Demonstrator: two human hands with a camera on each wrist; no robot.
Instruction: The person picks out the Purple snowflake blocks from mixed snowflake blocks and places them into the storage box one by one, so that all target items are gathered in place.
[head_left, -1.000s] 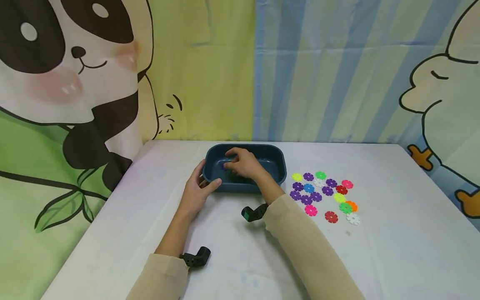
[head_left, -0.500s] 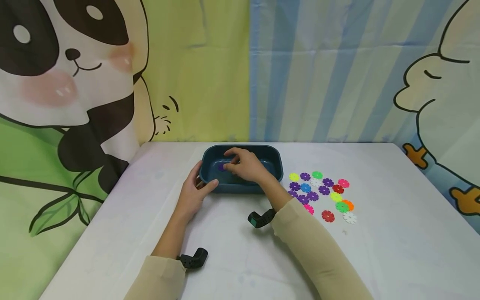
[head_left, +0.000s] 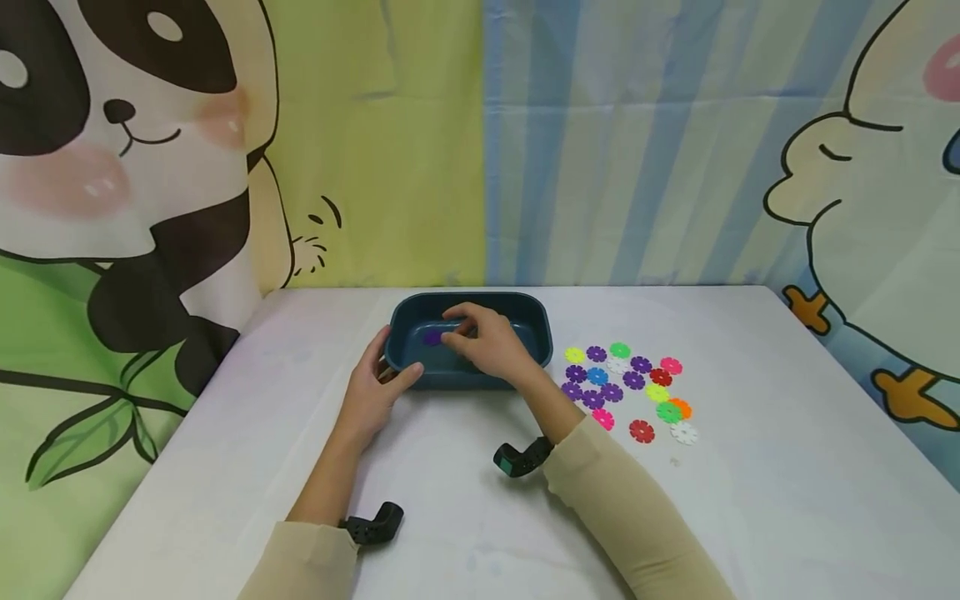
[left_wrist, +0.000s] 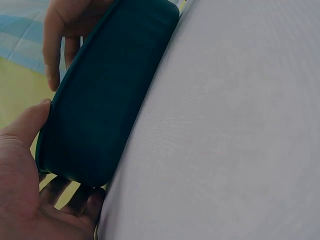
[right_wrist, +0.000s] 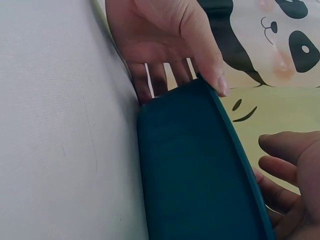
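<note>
In the centre of the frame, a purple disc, seemingly plastic [head_left: 432,338], lies in the dark teal, rounded rectangular tray [head_left: 465,382], whose long axis runs across the view. The disc is just left of the right hand's [head_left: 487,340] fingertips, so that hand is nearer; its fingers are loosely bent, thumb slightly parted, apparently holding nothing. The left hand [head_left: 367,396] grips the tray's left end, thumb at the rim.

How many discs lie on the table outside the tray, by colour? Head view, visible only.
Purple discs: 7
Yellow discs: 2
Green discs: 2
White discs: 2
Pink discs: 2
Red discs: 2
Blue disc: 1
Orange disc: 1
Total: 19
</note>
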